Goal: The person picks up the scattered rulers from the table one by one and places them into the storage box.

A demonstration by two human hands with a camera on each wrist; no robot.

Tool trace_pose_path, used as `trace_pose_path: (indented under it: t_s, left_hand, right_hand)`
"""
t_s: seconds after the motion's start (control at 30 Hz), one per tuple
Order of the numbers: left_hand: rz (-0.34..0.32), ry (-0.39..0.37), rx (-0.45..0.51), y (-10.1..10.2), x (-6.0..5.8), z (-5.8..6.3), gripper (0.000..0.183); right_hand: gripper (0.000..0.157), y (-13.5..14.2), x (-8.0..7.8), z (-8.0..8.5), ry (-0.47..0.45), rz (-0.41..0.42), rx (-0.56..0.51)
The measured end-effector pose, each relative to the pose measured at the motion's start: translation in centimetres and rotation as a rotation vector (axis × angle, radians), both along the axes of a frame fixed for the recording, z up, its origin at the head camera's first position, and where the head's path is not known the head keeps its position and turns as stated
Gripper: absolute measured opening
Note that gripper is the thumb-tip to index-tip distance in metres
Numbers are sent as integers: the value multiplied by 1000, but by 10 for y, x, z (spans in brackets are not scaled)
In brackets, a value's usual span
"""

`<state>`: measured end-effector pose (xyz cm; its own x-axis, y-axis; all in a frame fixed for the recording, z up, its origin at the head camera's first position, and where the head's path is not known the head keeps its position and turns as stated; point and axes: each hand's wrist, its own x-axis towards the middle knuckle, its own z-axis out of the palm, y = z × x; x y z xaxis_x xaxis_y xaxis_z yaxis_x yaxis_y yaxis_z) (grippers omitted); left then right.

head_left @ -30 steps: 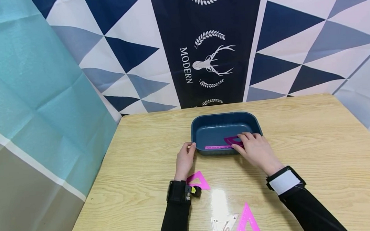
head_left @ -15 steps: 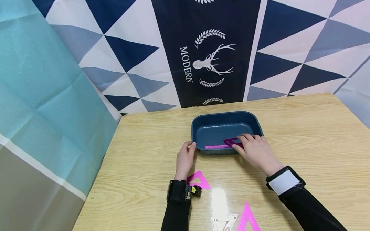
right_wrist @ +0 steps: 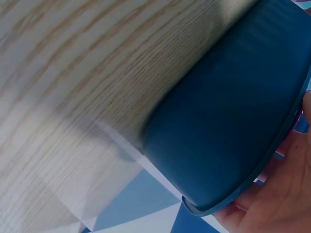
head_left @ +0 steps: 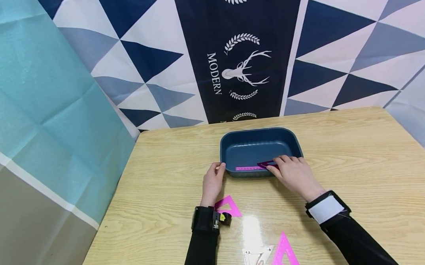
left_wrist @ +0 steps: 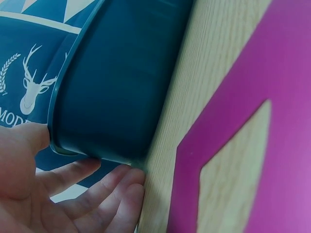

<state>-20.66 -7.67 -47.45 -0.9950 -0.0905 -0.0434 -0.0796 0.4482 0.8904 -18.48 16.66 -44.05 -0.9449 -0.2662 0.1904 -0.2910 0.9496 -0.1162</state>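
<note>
While our left hand (head_left: 212, 185) holds the near left corner of the tray (head_left: 249, 154), our right hand (head_left: 293, 174) pinches the magenta piece (head_left: 265, 162) inside, near the ruler (head_left: 247, 168). It has just dipped and tilted slightly; we judge its placement unfinished.

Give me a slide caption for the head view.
Left hand touches a blue tray while the right hand holds a purple drafting tool.
</note>
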Motion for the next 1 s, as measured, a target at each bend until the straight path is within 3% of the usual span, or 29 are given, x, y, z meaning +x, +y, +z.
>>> trace_pose_path:
  t_s: [0.43, 0.67, 1.0]
  left_hand:
    - [-1, -6, -8, 0, 0, 2, 35]
    - [-8, 8, -6, 0, -1, 1, 36]
    - [-9, 3, -20, 1, 1, 1, 36]
  right_hand:
    - [45, 1, 1, -1, 84, 32, -24]
    - [41, 4, 7, 5, 124, 39, -62]
    - [49, 9, 24, 13, 126, 89, -92]
